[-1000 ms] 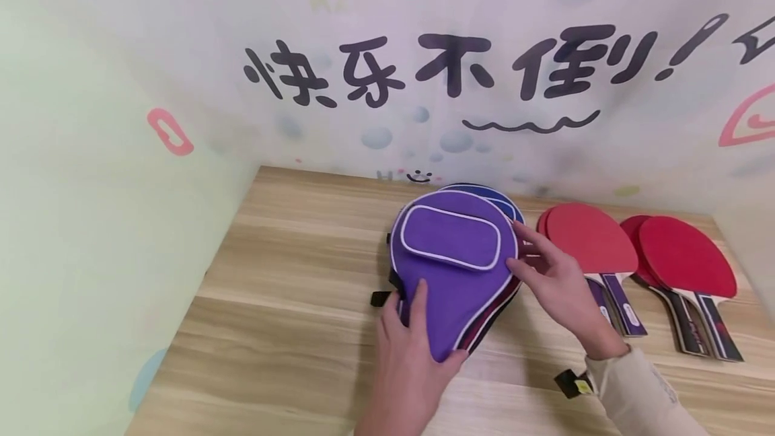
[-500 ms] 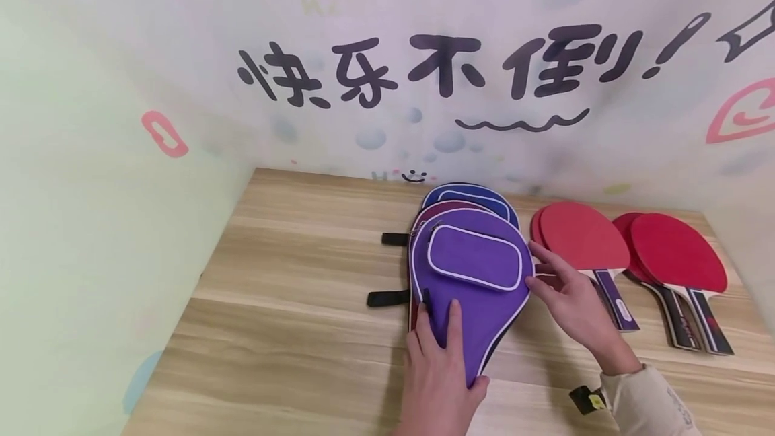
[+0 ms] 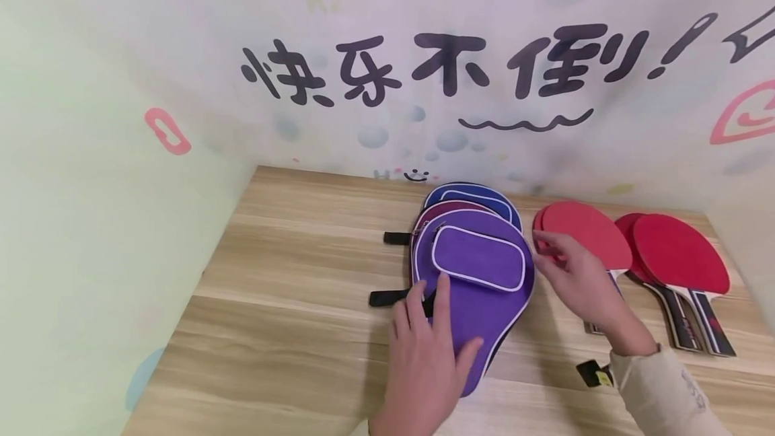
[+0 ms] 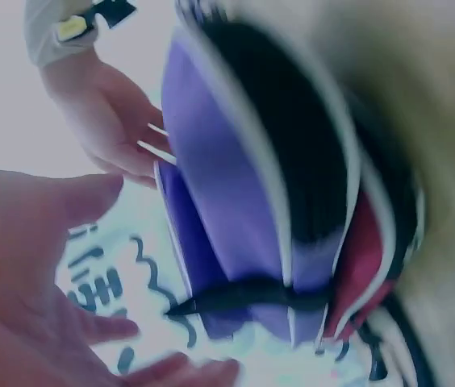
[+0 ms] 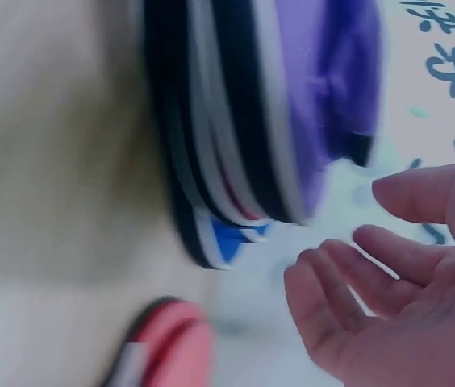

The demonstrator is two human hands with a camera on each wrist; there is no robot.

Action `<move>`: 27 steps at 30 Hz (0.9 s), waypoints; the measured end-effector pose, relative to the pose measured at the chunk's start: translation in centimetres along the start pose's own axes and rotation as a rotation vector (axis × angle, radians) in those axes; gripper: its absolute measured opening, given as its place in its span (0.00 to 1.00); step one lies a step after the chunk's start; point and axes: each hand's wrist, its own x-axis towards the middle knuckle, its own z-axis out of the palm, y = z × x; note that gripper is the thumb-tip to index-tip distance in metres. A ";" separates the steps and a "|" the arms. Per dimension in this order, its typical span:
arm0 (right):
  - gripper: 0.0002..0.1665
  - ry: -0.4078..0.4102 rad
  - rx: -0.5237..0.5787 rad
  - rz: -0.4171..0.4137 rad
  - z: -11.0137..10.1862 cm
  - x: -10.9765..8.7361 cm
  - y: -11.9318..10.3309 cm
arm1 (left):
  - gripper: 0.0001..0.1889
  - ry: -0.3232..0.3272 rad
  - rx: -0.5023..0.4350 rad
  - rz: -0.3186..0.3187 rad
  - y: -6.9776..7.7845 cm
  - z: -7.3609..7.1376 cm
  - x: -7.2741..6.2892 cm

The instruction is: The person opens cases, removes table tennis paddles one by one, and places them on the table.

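Note:
A purple, paddle-shaped table tennis bat case [image 3: 478,258] with white piping and a front pocket lies on top of a stack. Beneath it show the edges of a maroon case [image 3: 444,207] and, farthest back, a blue case [image 3: 475,194]. My left hand [image 3: 424,362] hovers over the lower left of the purple case, fingers spread and loose. In the left wrist view a gap shows between that hand and the case. Beside the stack's right edge is my right hand [image 3: 584,284], fingers relaxed; the right wrist view shows its palm [image 5: 405,314] holding nothing.
Red table tennis bats lie to the right in two overlapping pairs, one nearer pair [image 3: 584,231] partly behind my right hand and another pair [image 3: 681,254] farther right. Black straps [image 3: 390,298] stick out left of the stack. A printed wall [image 3: 339,147] closes off the wooden table's back.
The purple case has shifted right and toward me, uncovering more of the maroon and blue cases. Both hands have let go of it, and the right hand has drawn away to the right.

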 end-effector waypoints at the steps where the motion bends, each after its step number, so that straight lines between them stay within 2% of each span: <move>1: 0.25 0.000 -0.025 -0.009 -0.2 0.6 -0.4 | 0.53 0.026 -0.013 0.037 -0.3 -0.1 0.7; 4: 0.22 -0.045 -0.059 -0.029 -0.6 2.8 -1.7 | 0.48 0.065 -0.024 0.163 -1.2 0.3 2.7; 6: 0.21 -0.101 -0.068 -0.036 -0.4 4.4 -2.7 | 0.47 0.043 -0.027 0.223 -1.6 0.9 3.6; 8: 0.21 -0.157 -0.060 -0.037 0.0 5.9 -3.5 | 0.49 -0.005 -0.030 0.255 -1.7 1.5 4.0; 12: 0.19 -0.235 -0.061 -0.098 1.3 8.5 -4.7 | 0.55 -0.114 -0.014 0.256 -1.5 2.4 4.1; 15: 0.20 -0.276 -0.087 -0.173 2.5 9.8 -5.2 | 0.57 -0.152 0.019 0.250 -1.2 2.7 4.0; 20: 0.21 -0.341 -0.103 -0.243 3.9 10.9 -5.7 | 0.59 -0.141 0.067 0.266 -0.8 2.8 4.0; 27: 0.24 -0.424 -0.108 -0.208 4.8 11.4 -6.3 | 0.58 -0.118 0.087 0.273 -0.4 3.0 3.8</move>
